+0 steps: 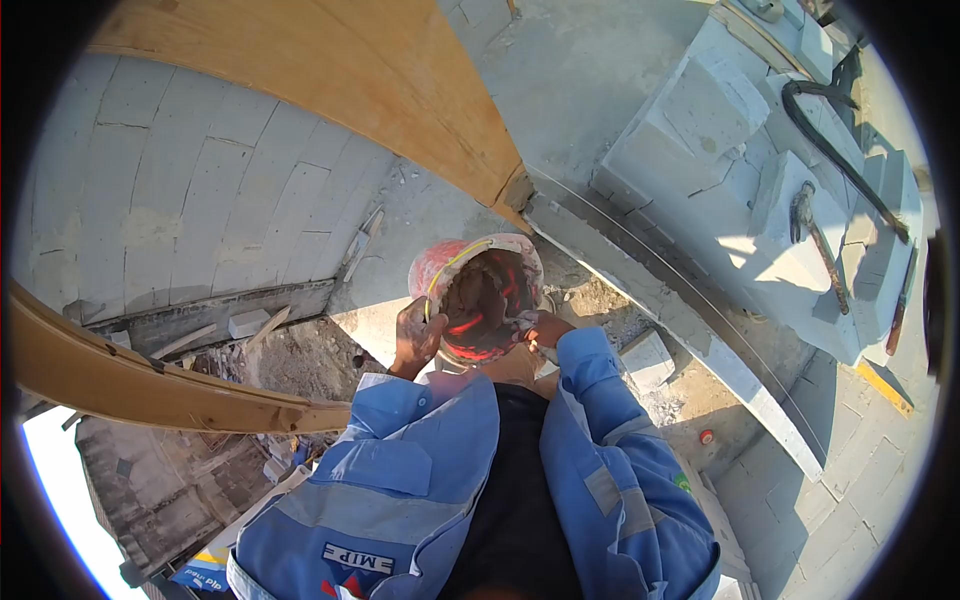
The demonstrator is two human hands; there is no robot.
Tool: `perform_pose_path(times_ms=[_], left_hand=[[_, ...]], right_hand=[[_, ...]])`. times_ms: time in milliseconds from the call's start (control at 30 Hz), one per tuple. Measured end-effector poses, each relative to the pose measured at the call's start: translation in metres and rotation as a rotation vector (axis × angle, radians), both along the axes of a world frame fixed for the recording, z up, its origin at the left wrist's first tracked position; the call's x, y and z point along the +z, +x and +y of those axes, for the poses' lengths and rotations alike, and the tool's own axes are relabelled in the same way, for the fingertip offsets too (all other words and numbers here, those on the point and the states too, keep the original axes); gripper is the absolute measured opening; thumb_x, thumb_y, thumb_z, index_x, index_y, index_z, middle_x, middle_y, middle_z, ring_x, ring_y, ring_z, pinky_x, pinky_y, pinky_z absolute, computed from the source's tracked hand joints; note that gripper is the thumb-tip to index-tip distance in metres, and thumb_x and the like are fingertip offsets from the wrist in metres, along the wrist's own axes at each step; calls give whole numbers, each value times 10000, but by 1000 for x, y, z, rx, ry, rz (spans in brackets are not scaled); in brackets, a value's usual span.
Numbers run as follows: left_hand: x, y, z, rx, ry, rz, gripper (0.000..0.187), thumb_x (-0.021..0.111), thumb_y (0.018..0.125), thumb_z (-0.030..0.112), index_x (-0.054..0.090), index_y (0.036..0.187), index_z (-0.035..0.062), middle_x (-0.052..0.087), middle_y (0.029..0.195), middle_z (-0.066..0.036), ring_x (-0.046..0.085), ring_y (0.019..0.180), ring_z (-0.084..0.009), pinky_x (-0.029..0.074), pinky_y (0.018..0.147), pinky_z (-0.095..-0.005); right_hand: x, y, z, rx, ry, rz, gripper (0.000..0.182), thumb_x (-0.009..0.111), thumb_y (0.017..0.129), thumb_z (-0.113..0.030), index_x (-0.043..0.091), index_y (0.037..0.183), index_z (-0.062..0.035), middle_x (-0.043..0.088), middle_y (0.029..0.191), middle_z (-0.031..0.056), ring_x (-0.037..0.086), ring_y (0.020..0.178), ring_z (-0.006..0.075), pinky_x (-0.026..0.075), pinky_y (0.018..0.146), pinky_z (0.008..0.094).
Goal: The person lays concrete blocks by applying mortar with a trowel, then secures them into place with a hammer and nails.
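Note:
A red bucket with a pale, mortar-caked rim is tilted toward me in front of my body. Grey-brown mortar lies inside it. At the bucket's left edge, my left hand is closed on the rim, close to the yellow handle. My right hand is closed at the lower right side of the bucket's mouth; what its fingers hold is too small to make out.
Wooden frame boards cross at upper left and left. A low block wall with a string runs to the lower right. White blocks, a hammer and a black curved bar are at right. Rubble lies at left.

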State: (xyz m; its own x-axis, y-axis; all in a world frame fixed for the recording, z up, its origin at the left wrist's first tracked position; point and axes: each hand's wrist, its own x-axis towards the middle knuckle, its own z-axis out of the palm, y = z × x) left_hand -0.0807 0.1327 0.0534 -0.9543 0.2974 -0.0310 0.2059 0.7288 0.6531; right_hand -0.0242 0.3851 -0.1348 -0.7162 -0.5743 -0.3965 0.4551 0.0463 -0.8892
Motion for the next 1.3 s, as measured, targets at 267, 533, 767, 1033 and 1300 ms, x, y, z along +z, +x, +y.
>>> perform_pose_path(times_ms=[267,533,767,1033,1300], left_hand=[[-24,-13,-17,352,163,-161,163,635,762,134,590,770,-23,570,648,-129,522,593,-211,446,587,-372],[-30,-20,-17,368,62,-254,199,629,768,139,665,883,-19,658,734,-137,619,669,-250,496,652,-367],[-63,-8,-40,392,292,-306,245,618,789,135,680,962,-28,671,791,-114,614,730,-216,491,694,-350],[-74,-8,-51,475,287,-486,268,624,791,130,673,998,-34,669,851,-80,608,778,-189,480,731,-329],[-67,-4,-47,542,308,-526,205,638,800,120,657,946,-23,632,804,-55,585,726,-184,477,694,-331]], right_hand=[[40,32,37,-206,-267,-503,491,698,873,-114,530,1325,-21,593,719,27,557,556,121,435,503,286],[73,32,45,-296,-128,-230,481,663,849,-42,541,1314,-11,617,773,27,550,569,99,438,531,266],[71,6,3,-773,-67,-183,490,651,807,-145,552,1263,4,584,754,34,573,570,125,455,506,275],[94,-74,-96,-796,701,402,448,633,837,-204,516,1192,44,592,990,313,565,968,506,483,834,499],[119,-27,-60,-870,402,143,502,621,831,-250,520,1216,56,635,1012,281,589,1037,452,485,880,497]])
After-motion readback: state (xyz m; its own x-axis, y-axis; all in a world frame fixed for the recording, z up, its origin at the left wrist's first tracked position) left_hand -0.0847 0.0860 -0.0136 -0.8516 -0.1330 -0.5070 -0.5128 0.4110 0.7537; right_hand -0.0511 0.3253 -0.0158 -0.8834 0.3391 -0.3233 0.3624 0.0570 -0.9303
